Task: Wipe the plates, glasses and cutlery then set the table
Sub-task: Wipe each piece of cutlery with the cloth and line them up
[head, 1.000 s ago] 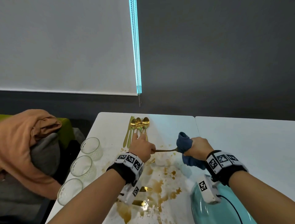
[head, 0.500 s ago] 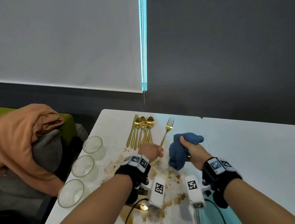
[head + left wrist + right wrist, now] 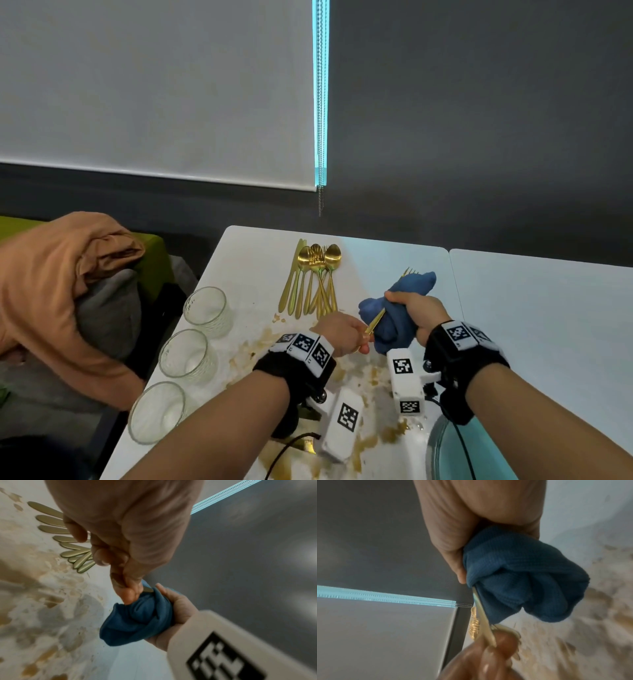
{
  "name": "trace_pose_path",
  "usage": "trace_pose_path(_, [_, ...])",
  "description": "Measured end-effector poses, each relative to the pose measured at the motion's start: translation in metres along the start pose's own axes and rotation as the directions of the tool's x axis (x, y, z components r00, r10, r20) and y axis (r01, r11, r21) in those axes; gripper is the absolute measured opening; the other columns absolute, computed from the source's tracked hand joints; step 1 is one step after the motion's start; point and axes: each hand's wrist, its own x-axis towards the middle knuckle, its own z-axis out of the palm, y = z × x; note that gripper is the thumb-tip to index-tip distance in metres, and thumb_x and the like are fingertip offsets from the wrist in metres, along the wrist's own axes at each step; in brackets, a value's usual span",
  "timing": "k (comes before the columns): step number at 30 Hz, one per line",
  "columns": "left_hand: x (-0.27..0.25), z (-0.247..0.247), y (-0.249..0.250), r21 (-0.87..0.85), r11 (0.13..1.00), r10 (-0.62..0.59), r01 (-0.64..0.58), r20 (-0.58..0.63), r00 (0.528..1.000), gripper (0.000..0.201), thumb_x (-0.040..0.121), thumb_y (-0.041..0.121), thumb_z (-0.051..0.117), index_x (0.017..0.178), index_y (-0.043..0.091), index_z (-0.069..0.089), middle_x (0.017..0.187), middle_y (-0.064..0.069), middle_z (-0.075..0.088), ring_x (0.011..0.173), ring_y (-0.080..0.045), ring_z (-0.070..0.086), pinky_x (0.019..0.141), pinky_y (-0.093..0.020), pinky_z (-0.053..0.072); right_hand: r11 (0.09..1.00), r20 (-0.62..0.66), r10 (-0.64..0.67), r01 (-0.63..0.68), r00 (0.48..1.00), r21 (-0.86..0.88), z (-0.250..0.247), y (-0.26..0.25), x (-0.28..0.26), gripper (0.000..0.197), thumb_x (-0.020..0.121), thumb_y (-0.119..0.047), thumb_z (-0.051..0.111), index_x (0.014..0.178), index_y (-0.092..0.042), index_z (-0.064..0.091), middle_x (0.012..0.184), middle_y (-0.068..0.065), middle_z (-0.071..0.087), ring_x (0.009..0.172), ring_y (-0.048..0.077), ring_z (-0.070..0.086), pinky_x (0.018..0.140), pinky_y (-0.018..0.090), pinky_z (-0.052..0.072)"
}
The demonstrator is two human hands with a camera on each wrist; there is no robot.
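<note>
My left hand (image 3: 346,334) pinches the handle end of a gold fork (image 3: 375,318) above the stained table. My right hand (image 3: 416,310) grips a bunched blue cloth (image 3: 397,310) wrapped around the fork's shaft; only the tines (image 3: 410,272) stick out beyond the cloth. In the left wrist view my fingertips (image 3: 130,595) hold the handle right against the blue cloth (image 3: 139,620). The right wrist view shows the gold fork's handle (image 3: 483,618) leaving the blue cloth (image 3: 522,577). A bundle of gold cutlery (image 3: 313,279) lies at the table's far side.
Three empty glasses (image 3: 205,310) (image 3: 186,354) (image 3: 159,411) stand along the left edge of the white table (image 3: 246,267). Brown spills (image 3: 342,373) cover the near middle. A pale blue plate (image 3: 442,452) sits at the near right. Orange and grey cloth is heaped on a seat (image 3: 68,274) at left.
The fork swung from lying sideways between my hands to pointing away from me. The cloth, off the fork half a second ago, is now wrapped around its shaft.
</note>
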Motion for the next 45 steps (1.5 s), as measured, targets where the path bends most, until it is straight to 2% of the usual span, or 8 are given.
trace_pose_path(6, [0.01,-0.006,-0.007,-0.045,0.995,-0.083,0.087,0.09,0.992,0.017,0.095,0.008,0.051,0.089,0.005,0.066,0.08,-0.003,0.065,0.049,0.002,0.054,0.054,-0.008,0.041,0.967,-0.115,-0.119,0.089,0.986,-0.238,-0.016,-0.004,0.008,0.03,0.071,-0.021,0.079,0.083,-0.001,0.06,0.093,0.016,0.066,0.082,0.03,0.063,0.083,0.037,0.051])
trace_pose_path(10, [0.016,-0.013,-0.022,0.104,0.979,-0.186,0.177,0.094,0.978,0.028,0.095,0.014,0.054,0.12,0.006,0.063,0.121,-0.008,0.065,0.084,-0.006,0.061,0.075,-0.016,0.046,0.907,-0.231,-0.236,0.13,0.944,-0.4,-0.051,-0.019,0.013,0.024,0.071,-0.018,0.077,0.083,-0.002,0.063,0.092,0.017,0.067,0.085,0.031,0.063,0.073,0.033,0.05])
trace_pose_path(13, [0.035,-0.023,-0.025,0.185,0.959,-0.202,0.215,-0.089,0.975,0.038,0.097,0.026,0.048,0.133,0.014,0.053,0.138,-0.003,0.053,0.119,-0.02,0.055,0.1,-0.028,0.044,0.913,-0.261,-0.278,0.171,0.924,-0.369,-0.068,-0.028,0.012,0.017,0.073,-0.015,0.072,0.073,-0.008,0.057,0.083,0.013,0.064,0.076,0.027,0.061,0.069,0.033,0.051])
trace_pose_path(18, [0.074,-0.04,-0.034,0.196,0.931,-0.207,0.308,-0.409,0.889,0.019,0.092,0.019,0.05,0.092,0.016,0.068,0.1,-0.002,0.064,0.087,-0.023,0.056,0.083,-0.029,0.042,0.879,-0.184,-0.356,0.26,0.916,-0.4,-0.066,-0.026,0.01,0.018,0.074,-0.018,0.073,0.077,-0.008,0.059,0.074,0.007,0.061,0.065,0.016,0.057,0.051,0.023,0.041])
trace_pose_path(27, [0.105,-0.021,-0.034,0.257,0.836,-0.305,0.484,-0.514,0.802,0.021,0.096,0.027,0.046,0.106,0.016,0.061,0.106,-0.004,0.066,0.105,-0.024,0.059,0.102,-0.04,0.034,0.881,-0.196,-0.352,0.253,0.915,-0.399,-0.084,-0.014,0.016,0.019,0.074,-0.02,0.075,0.071,-0.013,0.057,0.073,0.005,0.062,0.068,0.016,0.058,0.055,0.025,0.042])
trace_pose_path(37, [0.1,-0.015,-0.031,0.618,0.629,-0.175,0.471,-0.478,0.861,0.029,0.097,0.025,0.036,0.124,0.016,0.044,0.12,-0.008,0.059,0.119,-0.029,0.048,0.102,-0.039,0.033,0.898,-0.204,-0.331,0.241,0.921,-0.369,-0.097,-0.001,0.007,0.019,0.075,-0.018,0.073,0.071,-0.012,0.056,0.07,0.004,0.061,0.063,0.013,0.056,0.05,0.023,0.04])
trace_pose_path(41, [0.085,-0.018,-0.036,0.636,0.655,-0.13,0.408,-0.437,0.89,0.033,0.093,0.025,0.041,0.125,0.026,0.044,0.121,-0.004,0.059,0.115,-0.03,0.052,0.102,-0.047,0.033,0.889,-0.16,-0.337,0.257,0.928,-0.379,-0.092,0.001,-0.005,0.021,0.076,-0.021,0.074,0.071,-0.014,0.055,0.071,0.002,0.06,0.065,0.011,0.055,0.052,0.022,0.039])
trace_pose_path(45, [0.055,-0.028,-0.044,0.557,0.779,-0.086,0.288,-0.36,0.929,0.032,0.098,0.033,0.044,0.124,0.018,0.054,0.126,-0.003,0.059,0.117,-0.023,0.055,0.1,-0.036,0.037,0.902,-0.075,-0.323,0.283,0.943,-0.326,-0.074,0.005,-0.03,0.021,0.077,-0.021,0.074,0.071,-0.012,0.055,0.072,0.003,0.06,0.067,0.013,0.055,0.057,0.026,0.043])
